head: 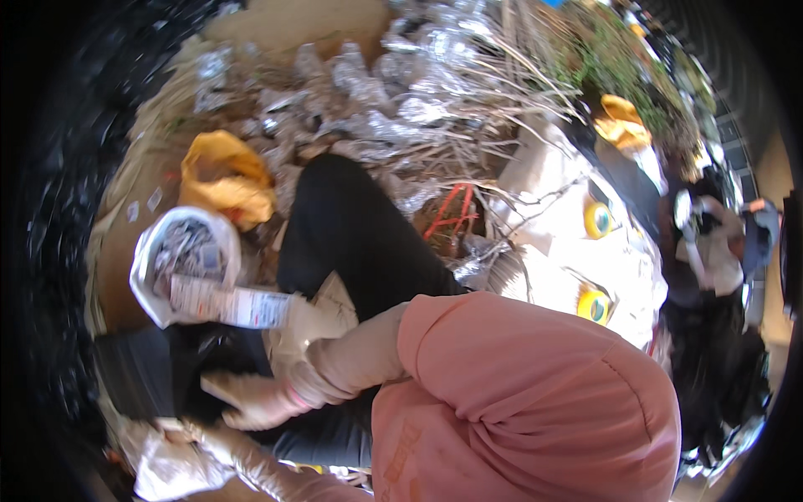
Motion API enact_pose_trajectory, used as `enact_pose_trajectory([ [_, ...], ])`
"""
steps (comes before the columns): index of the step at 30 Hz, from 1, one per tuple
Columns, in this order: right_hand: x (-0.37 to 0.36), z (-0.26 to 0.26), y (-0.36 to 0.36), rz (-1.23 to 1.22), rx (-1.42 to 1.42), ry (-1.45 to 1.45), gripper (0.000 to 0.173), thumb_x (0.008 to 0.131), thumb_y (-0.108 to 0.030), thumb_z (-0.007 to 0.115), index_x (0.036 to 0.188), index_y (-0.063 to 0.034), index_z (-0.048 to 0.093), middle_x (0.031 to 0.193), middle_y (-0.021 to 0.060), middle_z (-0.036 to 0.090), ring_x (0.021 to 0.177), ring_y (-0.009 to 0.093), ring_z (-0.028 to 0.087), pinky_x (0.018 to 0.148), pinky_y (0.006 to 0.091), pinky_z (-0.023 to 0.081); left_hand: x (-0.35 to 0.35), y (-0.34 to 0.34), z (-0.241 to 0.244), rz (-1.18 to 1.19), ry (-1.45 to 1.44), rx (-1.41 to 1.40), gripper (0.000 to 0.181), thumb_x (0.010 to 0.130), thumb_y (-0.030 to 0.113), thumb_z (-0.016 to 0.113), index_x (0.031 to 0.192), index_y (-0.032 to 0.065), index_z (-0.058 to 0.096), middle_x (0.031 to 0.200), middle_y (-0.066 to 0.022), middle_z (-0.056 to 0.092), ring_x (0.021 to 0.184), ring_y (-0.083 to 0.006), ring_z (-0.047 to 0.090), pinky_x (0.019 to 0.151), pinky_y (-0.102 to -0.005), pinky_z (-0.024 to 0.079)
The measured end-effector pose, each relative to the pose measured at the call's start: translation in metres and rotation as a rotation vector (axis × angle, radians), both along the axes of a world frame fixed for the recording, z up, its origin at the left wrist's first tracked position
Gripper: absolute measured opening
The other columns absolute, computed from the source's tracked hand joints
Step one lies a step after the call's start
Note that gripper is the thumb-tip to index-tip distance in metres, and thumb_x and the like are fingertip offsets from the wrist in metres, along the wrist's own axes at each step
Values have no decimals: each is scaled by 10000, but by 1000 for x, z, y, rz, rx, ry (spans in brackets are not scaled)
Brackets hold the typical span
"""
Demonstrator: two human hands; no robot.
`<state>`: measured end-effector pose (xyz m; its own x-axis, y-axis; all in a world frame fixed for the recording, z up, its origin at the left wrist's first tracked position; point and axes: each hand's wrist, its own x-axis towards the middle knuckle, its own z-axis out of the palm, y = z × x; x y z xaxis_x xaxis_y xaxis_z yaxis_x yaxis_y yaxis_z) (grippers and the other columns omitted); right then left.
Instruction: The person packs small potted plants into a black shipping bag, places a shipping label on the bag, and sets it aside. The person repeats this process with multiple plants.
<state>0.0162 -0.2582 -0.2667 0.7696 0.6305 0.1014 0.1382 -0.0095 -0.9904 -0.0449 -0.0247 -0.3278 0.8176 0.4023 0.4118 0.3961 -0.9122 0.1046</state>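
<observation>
My right hand (260,400), in a pale glove with a pink wristband, is held over the dark cloth of my lap. Its fingers are apart and nothing shows between them. Below it in the picture, my gloved left hand (191,434) is at the top of a white translucent plastic bag (182,467). Blur hides whether its fingers grip the bag. Beyond my right forearm stands a white tub (147,276) full of small paper pieces (188,245). Printed paper strips (229,302) lie across its rim.
A yellow bag (229,179) sits beside the tub. Plastic-wrapped bundles (370,81) and bare twigs (477,135) are heaped past my raised knee (345,213). Two yellow tape rolls (596,219) lie on white sheeting. Green cut plants (615,69) are farther off, and another person (715,245) is at the right.
</observation>
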Motion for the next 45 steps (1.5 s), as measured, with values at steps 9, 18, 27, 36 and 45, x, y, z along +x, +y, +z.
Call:
enact_pose_trajectory([
  [9, 35, 7, -301, -722, -303, -690, 221, 766, -77, 588, 986, -101, 601, 977, 132, 588, 907, 325, 576, 768, 429, 474, 3, 3, 37, -49, 950, 1605, 511, 943, 266, 422, 1388, 22, 369, 1462, -95, 341, 1371, -272, 269, 1158, -460, 71],
  [18, 73, -191, -461, -606, -1543, -241, 199, 806, -129, 564, 982, -62, 625, 1018, 145, 623, 932, 337, 613, 727, 439, 491, 30, -37, 46, 66, 887, 432, 575, 938, 209, 399, 1428, -30, 218, 1480, -130, 294, 1364, -244, 285, 1155, -307, 161],
  [27, 115, -146, -371, -538, -898, -246, 396, 769, -120, 575, 1165, -129, 582, 1175, 131, 553, 1095, 334, 534, 890, 442, 429, 12, -71, 68, 34, 540, -251, 577, 869, 125, 420, 1405, -40, 282, 1449, -193, 334, 1336, -303, 337, 1130, -327, 232],
  [36, 212, -143, -300, -452, -1349, -73, 411, 728, -129, 611, 1138, -141, 586, 1143, 91, 571, 1146, 272, 486, 976, 461, 350, 3, -59, 46, -120, 368, -230, 601, 811, 11, 391, 1406, -19, 307, 1435, -218, 352, 1325, -336, 352, 1119, -356, 259],
  [45, 177, -36, -263, -980, -733, -743, 540, 652, -226, 702, 1153, -102, 544, 1055, 120, 535, 1068, 312, 473, 928, 441, 355, 1, -65, 35, -113, 309, -217, 603, 798, -32, 407, 1396, 3, 342, 1397, -202, 415, 1301, -332, 390, 1109, -364, 285],
])
